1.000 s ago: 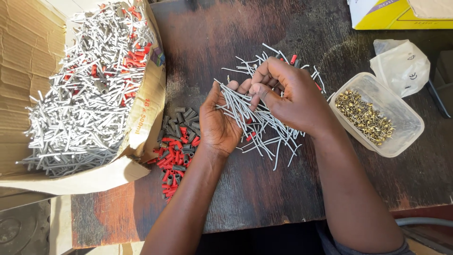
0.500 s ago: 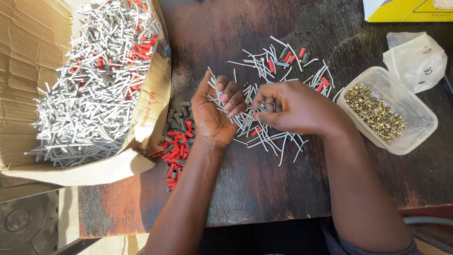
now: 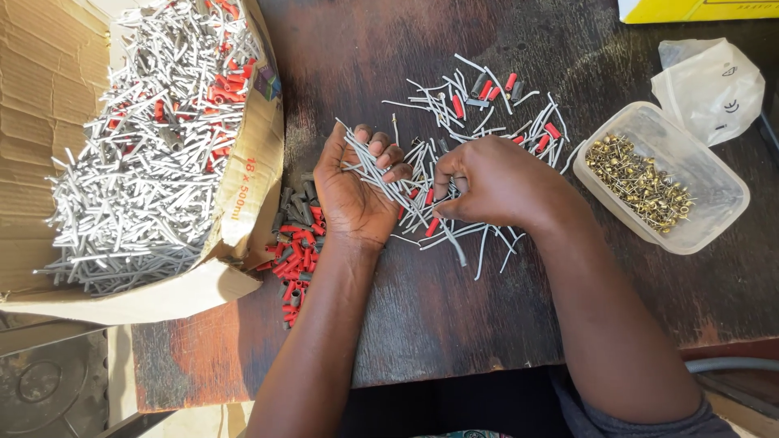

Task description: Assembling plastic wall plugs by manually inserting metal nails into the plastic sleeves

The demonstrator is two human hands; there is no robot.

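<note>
Dark wooden table [image 3: 454, 324], cardboard box [image 3: 243, 186] at left. Left hand [image 3: 357, 191], lower than a second ago, curls around a bundle of grey tubes [image 3: 377, 170]; right hand [image 3: 495, 182] now pinches at the loose pile [image 3: 479, 105].

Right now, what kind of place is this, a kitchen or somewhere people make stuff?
Probably a small workshop for putting parts together by hand. A cardboard box is heaped with grey sticks, a plastic tub holds little brass bits, and the left hand holds a bundle of sticks over a worn wooden table.
</note>
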